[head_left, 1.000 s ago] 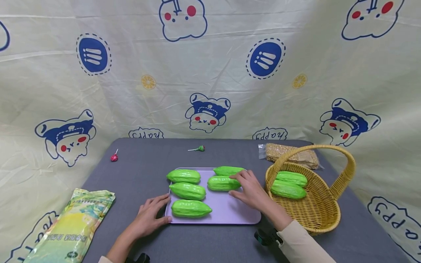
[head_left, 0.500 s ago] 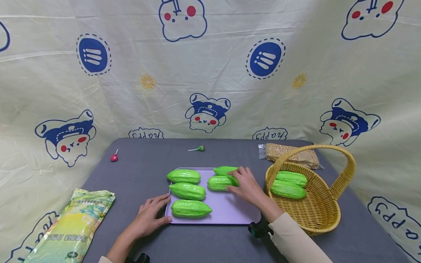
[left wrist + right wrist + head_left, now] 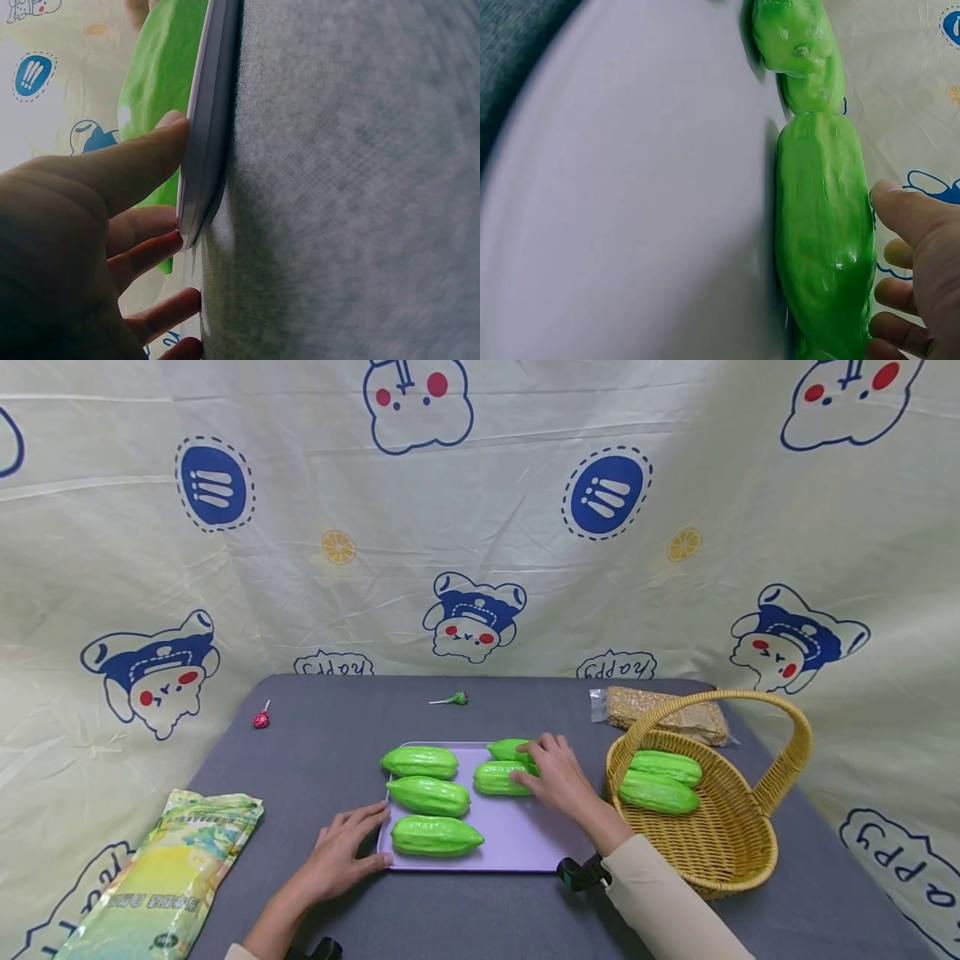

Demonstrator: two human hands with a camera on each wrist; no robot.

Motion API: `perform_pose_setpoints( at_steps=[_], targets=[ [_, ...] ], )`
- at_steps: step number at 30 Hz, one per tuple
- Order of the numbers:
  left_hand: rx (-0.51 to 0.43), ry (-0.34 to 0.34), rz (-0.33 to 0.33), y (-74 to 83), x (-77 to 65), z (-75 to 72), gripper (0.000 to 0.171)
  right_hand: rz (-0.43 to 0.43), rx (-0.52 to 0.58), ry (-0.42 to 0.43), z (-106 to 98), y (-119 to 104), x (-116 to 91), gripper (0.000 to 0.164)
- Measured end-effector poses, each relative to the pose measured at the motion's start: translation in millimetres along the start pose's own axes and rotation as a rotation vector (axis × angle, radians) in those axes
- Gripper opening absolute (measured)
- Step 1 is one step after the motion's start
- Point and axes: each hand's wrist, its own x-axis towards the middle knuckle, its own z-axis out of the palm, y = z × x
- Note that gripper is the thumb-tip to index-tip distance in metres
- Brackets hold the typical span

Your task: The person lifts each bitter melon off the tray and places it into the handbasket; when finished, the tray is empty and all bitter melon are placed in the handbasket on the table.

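Note:
A lilac tray (image 3: pixel 517 847) bears glossy green ridged gourds: three on its left side, including the nearest gourd (image 3: pixel 437 836), and two at its back right. My left hand (image 3: pixel 337 852) rests at the tray's left edge, its thumb and fingertips on the rim (image 3: pixel 201 150). Over the right pair hovers my right hand (image 3: pixel 558 777), fingers spread and bent. Its fingertips overlap the far gourd (image 3: pixel 506 749), while its thumb is at the near gourd (image 3: pixel 498 778). In the right wrist view, the thumb tip is right beside a gourd (image 3: pixel 825 232), the other fingers behind it.
Right of the tray stands a yellow wicker basket (image 3: pixel 720 852) with a tall handle and two gourds (image 3: pixel 660 789) inside. Behind it lies a clear bag of grains (image 3: pixel 667 714). A printed bag (image 3: pixel 157 885) lies at left. Red (image 3: pixel 261 719) and green lollipops (image 3: pixel 459 698) lie at the back.
My right hand has moved left and slightly farther back over the right pair of gourds, covering more of both. My left hand, the tray and the gourds have stayed in place.

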Motion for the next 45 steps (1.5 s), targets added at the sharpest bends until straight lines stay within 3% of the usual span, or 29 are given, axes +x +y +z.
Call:
perform_pose_setpoints(
  at_steps=[8,15,34,45],
  targets=[
    [-0.002,0.006,0.004,-0.6,0.2,1.1,0.064,0.019,0.002,-0.018,0,-1,2,0.042],
    [-0.003,0.008,0.004,-1.3,0.9,1.6,0.063,-0.025,-0.011,-0.034,-1,0,-2,0.046],
    [0.005,-0.009,-0.012,0.0,0.1,-0.5,0.065,-0.053,0.047,-0.152,1,5,-17,0.051],
    [-0.003,-0.012,-0.018,-1.4,1.6,1.1,0.064,-0.095,0.055,-0.081,-4,7,-23,0.052]
  ],
)
